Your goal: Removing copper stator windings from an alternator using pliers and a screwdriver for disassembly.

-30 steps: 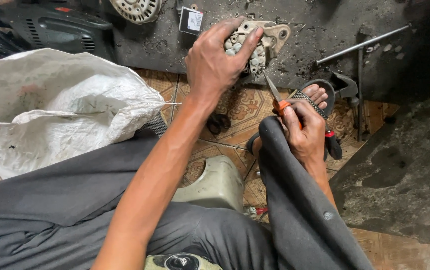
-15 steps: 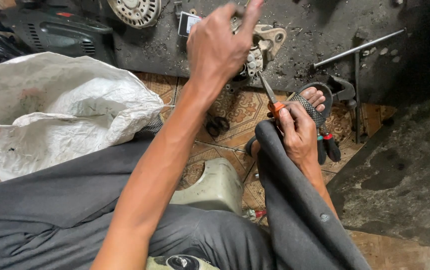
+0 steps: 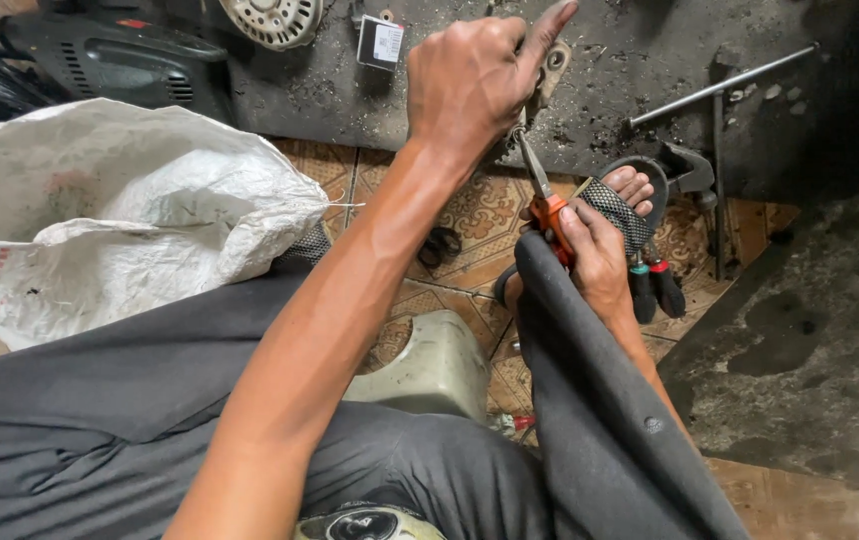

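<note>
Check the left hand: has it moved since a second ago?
Yes. The left hand, gripping the metal part, has lifted up and toward the person, away from the dark slab; earlier it pressed the part down there.

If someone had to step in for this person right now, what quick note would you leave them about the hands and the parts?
Left hand: raised over the dark mat, gripping a metal part that is mostly hidden by the hand.
Right hand: resting by the knee, holding an orange-handled screwdriver whose tip points up at that part.
Nearby: white sack on the left, pale round part and power tool at the top, metal rod on the right.
Done and left: cannot tell; the part is in hand with the tool at it.
</note>
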